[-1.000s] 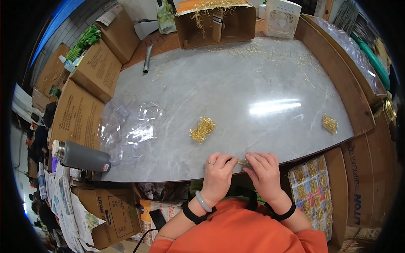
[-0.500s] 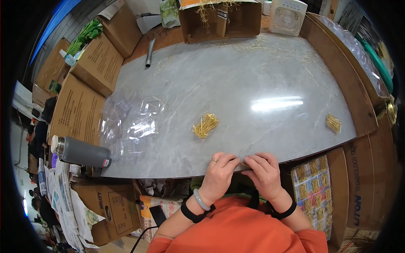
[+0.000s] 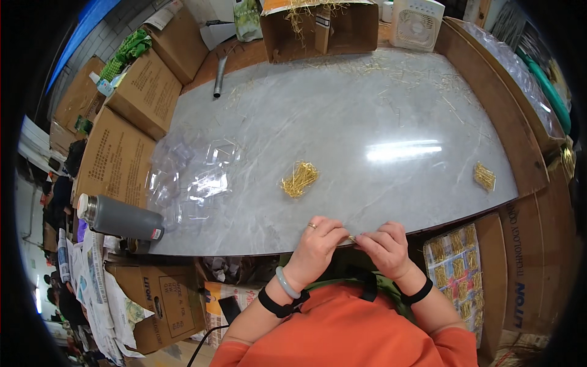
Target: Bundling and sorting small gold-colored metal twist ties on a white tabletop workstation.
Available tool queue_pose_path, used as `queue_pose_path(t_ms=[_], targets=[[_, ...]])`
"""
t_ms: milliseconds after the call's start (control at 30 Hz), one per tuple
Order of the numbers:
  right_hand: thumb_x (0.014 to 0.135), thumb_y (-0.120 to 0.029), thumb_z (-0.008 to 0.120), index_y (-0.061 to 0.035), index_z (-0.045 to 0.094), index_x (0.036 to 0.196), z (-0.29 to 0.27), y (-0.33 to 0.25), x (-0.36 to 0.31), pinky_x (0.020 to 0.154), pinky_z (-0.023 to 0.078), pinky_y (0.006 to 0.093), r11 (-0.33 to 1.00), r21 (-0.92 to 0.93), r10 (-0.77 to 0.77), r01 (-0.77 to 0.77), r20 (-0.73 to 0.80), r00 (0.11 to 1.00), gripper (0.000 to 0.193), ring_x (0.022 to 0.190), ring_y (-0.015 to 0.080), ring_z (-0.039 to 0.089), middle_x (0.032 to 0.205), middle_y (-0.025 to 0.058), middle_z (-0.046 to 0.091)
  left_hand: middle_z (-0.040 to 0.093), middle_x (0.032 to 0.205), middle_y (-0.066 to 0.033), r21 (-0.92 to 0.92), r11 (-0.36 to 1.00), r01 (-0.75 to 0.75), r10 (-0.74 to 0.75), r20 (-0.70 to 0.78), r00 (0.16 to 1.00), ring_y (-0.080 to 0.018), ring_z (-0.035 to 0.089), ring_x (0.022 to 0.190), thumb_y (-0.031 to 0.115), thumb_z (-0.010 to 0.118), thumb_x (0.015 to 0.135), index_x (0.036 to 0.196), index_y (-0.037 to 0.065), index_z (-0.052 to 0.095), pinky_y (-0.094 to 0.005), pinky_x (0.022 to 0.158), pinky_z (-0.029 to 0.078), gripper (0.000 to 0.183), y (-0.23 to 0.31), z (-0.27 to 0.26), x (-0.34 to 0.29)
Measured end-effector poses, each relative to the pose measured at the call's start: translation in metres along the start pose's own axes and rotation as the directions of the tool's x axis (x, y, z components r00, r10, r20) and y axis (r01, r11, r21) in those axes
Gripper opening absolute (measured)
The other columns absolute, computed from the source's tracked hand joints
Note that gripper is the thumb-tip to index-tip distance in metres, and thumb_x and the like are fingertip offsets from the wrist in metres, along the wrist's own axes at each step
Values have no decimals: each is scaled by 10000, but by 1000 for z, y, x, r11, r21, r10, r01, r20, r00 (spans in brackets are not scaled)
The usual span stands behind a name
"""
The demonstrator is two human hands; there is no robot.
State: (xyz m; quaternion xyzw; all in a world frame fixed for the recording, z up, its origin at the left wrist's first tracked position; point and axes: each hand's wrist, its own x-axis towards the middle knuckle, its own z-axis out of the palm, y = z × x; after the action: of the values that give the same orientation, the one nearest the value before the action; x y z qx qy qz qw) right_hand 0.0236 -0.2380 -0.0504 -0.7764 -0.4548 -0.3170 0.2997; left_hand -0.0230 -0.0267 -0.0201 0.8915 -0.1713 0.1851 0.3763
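At the table's near edge my left hand [image 3: 319, 244] and my right hand [image 3: 386, 248] meet, fingers closed in a pinch. Between their fingertips shows a small bit of thin gold-coloured pins [image 3: 351, 238]; most of it is hidden by the fingers. A loose heap of gold pins [image 3: 299, 180] lies on the grey marbled table [image 3: 263, 140], ahead and to the left of my hands. Over by the right edge sits a neater bundle of gold pins [image 3: 484, 176], in what looks like clear plastic.
Clear plastic boxes [image 3: 189, 174] crowd the left side beside a grey bottle [image 3: 125, 219] lying on its side. An open cardboard box [image 3: 354, 33], a white fan [image 3: 416, 25] and a metal tool [image 3: 219, 76] stand or lie at the back. Below right is a tray of gold bundles [image 3: 455, 263].
My fingers have shifted slightly around the small gold piece, and my right hand's fingers are drawn closer together. The heap and the bundle stay in place on the table.
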Motion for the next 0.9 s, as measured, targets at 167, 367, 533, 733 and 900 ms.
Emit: queue_pose_path(t_ms=[167,367,533,733,900], targets=[[754,-119,755,-94,740,1062,1,2,9,808,502,366,997,60,-38,39,-13,999,310,841,196,578,978,-2,681,663,986,-75,9,1000,-19,19,7,1000,-301,587,943,-13,741,821,978,48,705,-393,833,496,172,0,-2,0],[749,-104,763,-89,733,1025,1,-1,9,775,512,376,997,66,-33,37,-67,997,277,785,199,584,921,4,688,668,1015,-98,-30,1000,-3,3,16,1000,-316,593,955,-3,727,852,1024,39,703,-399,841,497,179,1,-4,-4],[749,-30,817,-73,727,970,-1,-4,15,713,490,365,964,126,255,-233,-196,947,243,727,223,573,812,27,671,665,1095,-159,107,983,148,-128,-174,976,-383,596,1037,91,689,925,1153,14,676,-457,889,490,241,5,-17,6],[803,-14,826,-47,726,934,-10,-9,19,645,453,326,819,271,560,-505,-190,806,168,684,223,546,751,59,644,546,1361,-224,607,716,344,-242,-247,938,-405,496,1297,178,626,978,1333,-21,557,-562,1133,353,413,-27,-24,39],[827,-13,816,-41,737,946,-19,-9,18,646,458,299,742,329,660,-584,-209,721,145,711,189,575,815,64,666,478,1462,-214,564,787,251,-261,-64,963,-397,438,1392,175,623,977,1374,-4,535,-592,1183,290,443,-25,-24,32]])
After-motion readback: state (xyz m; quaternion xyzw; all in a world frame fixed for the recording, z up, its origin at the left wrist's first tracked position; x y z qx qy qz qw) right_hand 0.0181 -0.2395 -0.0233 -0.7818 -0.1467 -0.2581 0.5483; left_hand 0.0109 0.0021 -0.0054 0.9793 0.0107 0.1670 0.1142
